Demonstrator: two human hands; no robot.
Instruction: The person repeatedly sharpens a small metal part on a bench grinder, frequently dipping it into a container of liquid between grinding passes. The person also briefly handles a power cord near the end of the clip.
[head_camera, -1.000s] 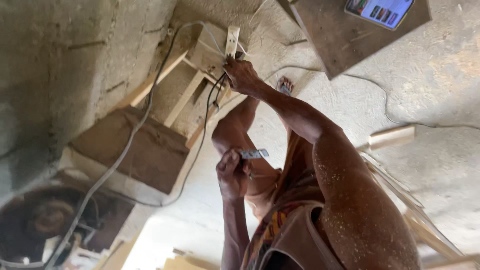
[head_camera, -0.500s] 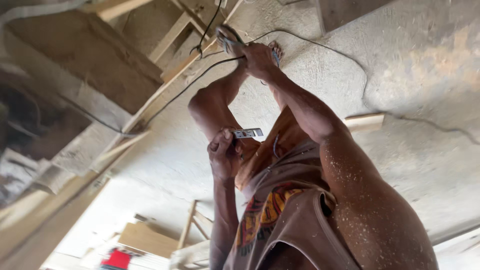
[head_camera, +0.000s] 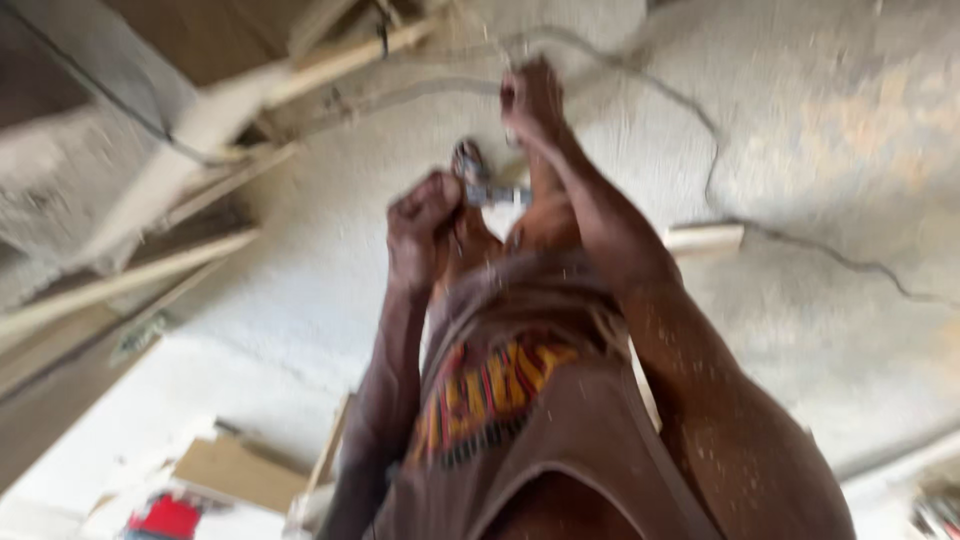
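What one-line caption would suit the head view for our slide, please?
Blurred view down at the left hand gripping a small metal tool while the right hand reaches to a cable on the concrete floor.

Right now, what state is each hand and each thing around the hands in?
left hand: fingers closed on a small metal tool
small metal tool: gripped, too blurred to say what kind
right hand: stretched forward near a cable, fingers curled; grip cannot be told
cable: slack, lying curved on the concrete floor
wooden strips: lying loose on the floor
red object: resting at the bottom edge, blurred
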